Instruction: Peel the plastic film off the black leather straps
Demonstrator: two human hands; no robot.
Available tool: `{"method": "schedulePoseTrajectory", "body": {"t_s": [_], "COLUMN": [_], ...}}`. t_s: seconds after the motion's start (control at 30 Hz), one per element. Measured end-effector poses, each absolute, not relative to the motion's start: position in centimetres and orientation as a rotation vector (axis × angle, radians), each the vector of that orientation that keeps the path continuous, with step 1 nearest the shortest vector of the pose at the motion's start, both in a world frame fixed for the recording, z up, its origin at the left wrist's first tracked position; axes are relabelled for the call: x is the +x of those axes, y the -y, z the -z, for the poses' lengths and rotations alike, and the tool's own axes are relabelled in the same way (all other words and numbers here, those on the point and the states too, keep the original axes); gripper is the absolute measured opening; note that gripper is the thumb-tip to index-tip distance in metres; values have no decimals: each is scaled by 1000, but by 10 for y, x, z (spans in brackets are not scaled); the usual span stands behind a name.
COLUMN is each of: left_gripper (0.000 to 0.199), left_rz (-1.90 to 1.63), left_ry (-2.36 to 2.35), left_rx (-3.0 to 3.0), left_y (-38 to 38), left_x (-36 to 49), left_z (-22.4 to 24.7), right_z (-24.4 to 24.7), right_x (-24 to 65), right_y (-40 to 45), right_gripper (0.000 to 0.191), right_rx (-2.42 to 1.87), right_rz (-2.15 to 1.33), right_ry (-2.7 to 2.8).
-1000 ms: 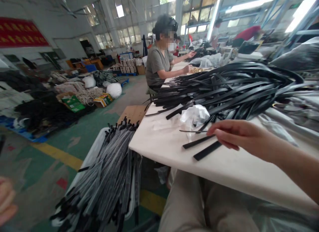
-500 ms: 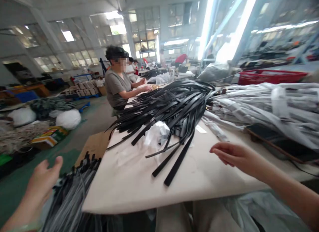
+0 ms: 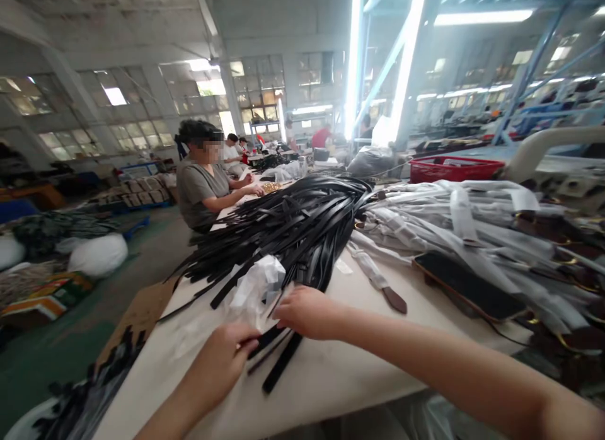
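Note:
A large heap of black straps point(image 3: 302, 219) lies across the pale table point(image 3: 378, 358), several ends hanging toward the near edge. Crumpled white translucent wrapping point(image 3: 258, 285) rests on their front part. My left hand point(image 3: 227, 355) is at the lower side of this wrapping, fingers closed round a strap end. Just right of it, my right hand point(image 3: 302, 314) has its fingers pressed together over the straps beside the wrapping; what is between them is hidden.
White-wrapped straps point(image 3: 425, 213) pile up on the right, near a dark tray-like object point(image 3: 467, 285) and a red basket point(image 3: 454, 169). A person in grey point(image 3: 203, 188) sits at the table's left side. More black straps point(image 3: 85, 389) stand at lower left.
Both hands have moved inward from the sides to the straps and white wrapping, and their fingers have closed. The view has turned to the right.

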State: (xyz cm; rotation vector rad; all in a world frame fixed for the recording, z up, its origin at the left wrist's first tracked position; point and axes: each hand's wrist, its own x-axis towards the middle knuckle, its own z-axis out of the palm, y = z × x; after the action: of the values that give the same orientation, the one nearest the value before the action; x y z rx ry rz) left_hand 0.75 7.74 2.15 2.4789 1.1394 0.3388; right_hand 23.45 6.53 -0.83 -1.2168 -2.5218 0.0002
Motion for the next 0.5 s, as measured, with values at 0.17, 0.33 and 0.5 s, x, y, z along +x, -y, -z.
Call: {"method": "schedulePoseTrajectory", "body": {"t_s": [0.17, 0.33, 0.5], "left_gripper": [40, 50, 20], "left_rz": [-533, -677, -684], "left_ry": [-1142, -1049, -914], "left_rx": [2411, 2763, 2768], "left_y": [-108, -160, -180], "left_x": [17, 52, 82], "left_z": [-33, -29, -31], "right_z": [3, 20, 39], "right_x": [273, 310, 311], "right_y": [-84, -101, -103], "right_gripper": [14, 35, 24], "right_rx": [-1369, -1673, -1720], "right_rz": [1, 64, 6], "right_ry": [2342, 1887, 1832]}}
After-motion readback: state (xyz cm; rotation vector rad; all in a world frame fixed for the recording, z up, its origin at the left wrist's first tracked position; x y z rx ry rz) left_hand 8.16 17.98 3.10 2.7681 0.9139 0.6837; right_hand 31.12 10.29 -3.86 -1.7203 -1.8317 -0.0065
